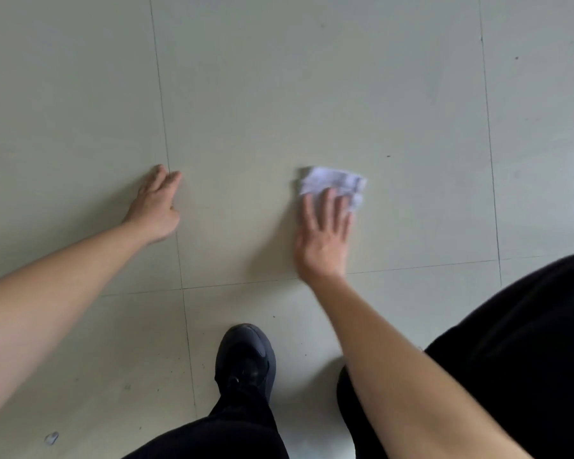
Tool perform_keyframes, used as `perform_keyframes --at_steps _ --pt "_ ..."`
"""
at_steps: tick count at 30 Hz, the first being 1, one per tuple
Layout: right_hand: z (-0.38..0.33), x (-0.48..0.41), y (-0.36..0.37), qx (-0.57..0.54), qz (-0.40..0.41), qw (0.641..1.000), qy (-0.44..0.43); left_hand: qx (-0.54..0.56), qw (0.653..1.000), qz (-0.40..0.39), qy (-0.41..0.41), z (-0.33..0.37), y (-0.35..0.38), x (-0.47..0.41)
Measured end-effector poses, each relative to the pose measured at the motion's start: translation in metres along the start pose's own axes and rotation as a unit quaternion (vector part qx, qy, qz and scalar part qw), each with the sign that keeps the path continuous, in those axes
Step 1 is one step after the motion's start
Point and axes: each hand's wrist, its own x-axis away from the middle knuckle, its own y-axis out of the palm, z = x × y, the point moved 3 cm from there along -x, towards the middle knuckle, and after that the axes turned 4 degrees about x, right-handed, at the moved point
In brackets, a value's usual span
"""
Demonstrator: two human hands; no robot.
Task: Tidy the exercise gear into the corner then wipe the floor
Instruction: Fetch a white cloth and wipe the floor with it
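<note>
A crumpled white paper towel (335,182) lies on the pale tiled floor (279,94), right of centre. My right hand (323,238) rests flat on its near edge, fingers spread, pressing it against the tile. My left hand (156,205) is planted on the floor further left, across a tile seam, fingers together and holding nothing. No exercise gear is in view.
My black shoe (246,357) and dark trouser legs (517,359) fill the bottom of the view. A small clear scrap (51,437) lies at the bottom left. Small dark specks dot the tiles. Bare floor stretches ahead and to both sides.
</note>
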Motion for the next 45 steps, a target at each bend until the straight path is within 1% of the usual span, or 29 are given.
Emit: perform_keyframes --at_steps 2,4,6,10,13,15,18,20,22,25,27,30,32,34,35,36,38,39,40,41,42,43,45 --pt "-0.042 0.027 0.017 0.018 -0.054 0.993 -0.108 0.002 1.000 -0.031 0.002 -0.004 -0.009 0.006" --pt "-0.070 0.052 0.029 0.038 -0.104 0.981 -0.161 -0.009 0.999 -0.047 -0.006 -0.004 -0.024 0.015" --pt "-0.086 0.069 0.033 0.041 -0.133 0.978 -0.158 -0.028 0.999 -0.033 0.001 -0.001 -0.047 0.030" --pt "-0.118 0.070 0.023 0.057 -0.174 0.978 -0.099 -0.071 0.997 0.017 0.032 0.006 -0.102 0.073" --pt "-0.141 0.069 0.014 0.034 -0.214 0.970 -0.106 -0.072 0.996 0.059 0.006 0.003 -0.128 0.105" --pt "-0.147 0.062 0.016 0.023 -0.204 0.971 -0.124 -0.066 0.994 0.085 0.002 -0.008 -0.126 0.115" --pt "-0.151 0.051 0.027 0.022 -0.186 0.971 -0.147 -0.069 0.994 0.083 -0.022 -0.032 -0.107 0.115" --pt "-0.157 0.059 0.038 0.030 -0.152 0.970 -0.185 -0.054 0.995 0.067 -0.057 -0.056 -0.087 0.110" --pt "-0.169 0.068 0.056 0.035 -0.117 0.964 -0.237 -0.043 0.994 0.065 -0.075 -0.084 -0.069 0.100" --pt "-0.198 0.090 0.091 0.047 -0.099 0.939 -0.326 -0.061 0.992 0.058 -0.093 -0.137 -0.047 0.080" --pt "-0.225 0.109 0.110 0.062 -0.103 0.918 -0.377 -0.075 0.991 0.061 -0.095 -0.173 -0.036 0.065" --pt "-0.263 0.096 0.132 0.062 -0.083 0.887 -0.450 -0.067 0.989 0.110 -0.070 -0.214 -0.033 0.035" --pt "-0.275 0.062 0.136 0.060 -0.047 0.866 -0.494 -0.063 0.985 0.160 -0.026 -0.235 -0.038 0.014" --pt "-0.274 0.020 0.127 0.080 0.010 0.876 -0.476 -0.071 0.980 0.184 0.009 -0.252 -0.046 -0.008" --pt "-0.273 -0.002 0.120 0.098 0.045 0.892 -0.438 -0.076 0.980 0.183 0.020 -0.262 -0.053 -0.020" --pt "-0.270 -0.023 0.110 0.107 0.059 0.916 -0.381 -0.083 0.980 0.180 0.034 -0.271 -0.060 -0.032" --pt "-0.261 -0.054 0.091 0.091 0.059 0.971 -0.211 -0.099 0.979 0.162 0.077 -0.280 -0.073 -0.059" --pt "-0.259 -0.060 0.087 0.078 0.046 0.989 -0.120 -0.104 0.979 0.148 0.098 -0.283 -0.079 -0.071" --pt "-0.263 -0.060 0.088 0.066 0.042 0.996 -0.048 -0.108 0.978 0.140 0.113 -0.284 -0.083 -0.081" --pt "-0.274 -0.054 0.094 0.061 0.047 0.997 0.006 -0.111 0.976 0.140 0.123 -0.285 -0.085 -0.086" --pt "-0.289 -0.043 0.102 0.062 0.063 0.996 0.025 -0.113 0.975 0.144 0.129 -0.286 -0.085 -0.089" --pt "-0.307 -0.025 0.114 0.063 0.078 0.995 0.013 -0.112 0.974 0.146 0.134 -0.287 -0.084 -0.089" --pt "-0.349 0.030 0.145 0.060 0.064 0.994 -0.066 -0.109 0.974 0.135 0.142 -0.288 -0.084 -0.089"
